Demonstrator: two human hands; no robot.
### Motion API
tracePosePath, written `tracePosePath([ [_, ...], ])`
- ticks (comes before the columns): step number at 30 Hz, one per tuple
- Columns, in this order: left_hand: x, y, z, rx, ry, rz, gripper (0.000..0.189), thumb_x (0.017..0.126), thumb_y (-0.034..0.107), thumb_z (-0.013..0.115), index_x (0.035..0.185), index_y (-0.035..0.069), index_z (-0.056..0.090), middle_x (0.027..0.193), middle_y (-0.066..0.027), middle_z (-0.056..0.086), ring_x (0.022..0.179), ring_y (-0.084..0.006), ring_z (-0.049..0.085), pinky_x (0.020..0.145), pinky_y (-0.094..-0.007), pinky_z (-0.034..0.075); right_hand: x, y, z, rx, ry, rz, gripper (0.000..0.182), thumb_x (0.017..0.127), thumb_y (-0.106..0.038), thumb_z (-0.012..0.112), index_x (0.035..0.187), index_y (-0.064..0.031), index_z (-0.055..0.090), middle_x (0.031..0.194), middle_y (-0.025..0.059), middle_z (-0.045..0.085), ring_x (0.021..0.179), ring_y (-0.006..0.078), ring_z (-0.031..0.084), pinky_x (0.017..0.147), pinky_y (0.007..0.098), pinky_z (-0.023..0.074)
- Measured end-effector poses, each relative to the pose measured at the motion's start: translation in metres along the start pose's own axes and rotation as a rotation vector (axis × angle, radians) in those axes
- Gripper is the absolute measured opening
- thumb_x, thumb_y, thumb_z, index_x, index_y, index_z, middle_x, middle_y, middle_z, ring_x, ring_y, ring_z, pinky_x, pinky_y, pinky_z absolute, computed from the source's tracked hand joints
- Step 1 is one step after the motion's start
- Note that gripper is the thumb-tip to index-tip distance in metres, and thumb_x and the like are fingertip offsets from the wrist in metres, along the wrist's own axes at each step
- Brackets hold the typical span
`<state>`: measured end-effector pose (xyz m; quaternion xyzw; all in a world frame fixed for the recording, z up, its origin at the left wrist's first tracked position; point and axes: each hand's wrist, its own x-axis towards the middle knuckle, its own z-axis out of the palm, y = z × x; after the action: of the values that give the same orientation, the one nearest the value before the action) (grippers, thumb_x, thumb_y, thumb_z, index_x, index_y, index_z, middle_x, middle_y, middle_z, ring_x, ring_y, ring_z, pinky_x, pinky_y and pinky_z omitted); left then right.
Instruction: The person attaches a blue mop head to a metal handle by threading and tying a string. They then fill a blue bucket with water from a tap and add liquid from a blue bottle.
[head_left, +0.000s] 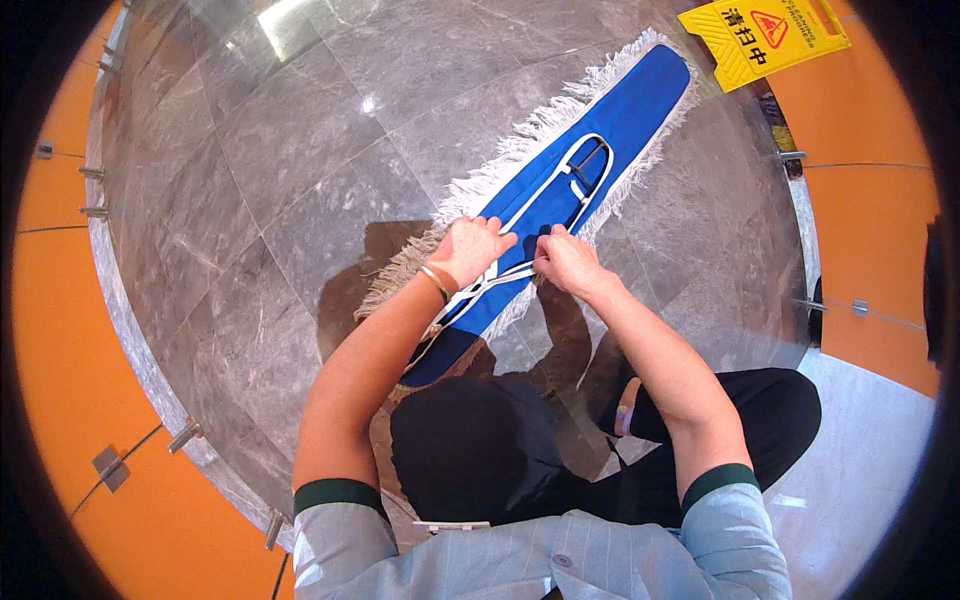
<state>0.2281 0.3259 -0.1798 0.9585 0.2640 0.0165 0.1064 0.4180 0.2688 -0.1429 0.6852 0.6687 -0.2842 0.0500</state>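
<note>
A long blue dust mop cover with a white string fringe lies slantwise on the floor in front of me. Its white-edged opening shows part of a dark metal frame inside. My left hand, a bangle at its wrist, is curled over the white edging on the left side of the opening. White tie cords cross the cover and run to my right hand, whose fingers are pinched on them. The cord ends inside the right fingers are hidden.
Grey stone tiles surround the mop. A yellow cleaning sign with writing stands at the upper right. Orange panels with metal fittings border both sides. My bent knees in black trousers are close to the mop's near end.
</note>
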Motion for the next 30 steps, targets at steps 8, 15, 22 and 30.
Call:
tracePosePath([
  [8,0.010,-0.031,0.001,-0.659,-0.053,-0.092,0.018,0.076,0.012,0.066,0.094,0.013,0.060,0.080,-0.0097,0.058,0.076,-0.0253,0.061,0.065,-0.0358,0.048,-0.008,0.008,-0.003,1.253,0.261,0.342,0.018,0.091,-0.019,0.061,0.086,-0.0022,0.065,0.072,-0.0008,0.060,0.057,0.0059,0.054,0.053,0.0207,0.0443],
  [15,0.035,-0.012,0.000,-1.350,0.127,-0.414,0.006,0.089,0.008,0.058,0.088,0.003,0.054,0.076,-0.0004,0.059,0.063,-0.0048,0.049,0.057,-0.0220,0.042,-0.003,0.018,-0.020,1.130,0.270,0.189,0.018,0.092,-0.015,0.058,0.093,0.0003,0.068,0.070,0.0019,0.060,0.054,0.0070,0.056,0.052,0.0209,0.0464],
  [22,0.060,0.013,0.008,-1.337,0.275,-0.425,0.009,0.087,0.011,0.059,0.086,0.004,0.054,0.065,-0.0083,0.060,0.060,-0.0145,0.058,0.054,-0.0306,0.046,0.008,0.031,-0.037,0.861,0.380,0.134,0.015,0.087,-0.014,0.062,0.091,-0.0012,0.068,0.067,-0.0004,0.060,0.059,0.0062,0.054,0.054,0.0233,0.0441],
  [30,0.056,0.018,0.011,-1.218,0.063,-0.272,0.013,0.086,0.010,0.063,0.094,0.001,0.064,0.074,-0.0044,0.063,0.066,-0.0100,0.056,0.063,-0.0287,0.047,0.026,-0.006,-0.059,1.171,0.235,0.033,0.024,0.087,-0.009,0.057,0.109,-0.0010,0.061,0.089,0.0070,0.063,0.061,0.0086,0.058,0.057,0.0243,0.0480],
])
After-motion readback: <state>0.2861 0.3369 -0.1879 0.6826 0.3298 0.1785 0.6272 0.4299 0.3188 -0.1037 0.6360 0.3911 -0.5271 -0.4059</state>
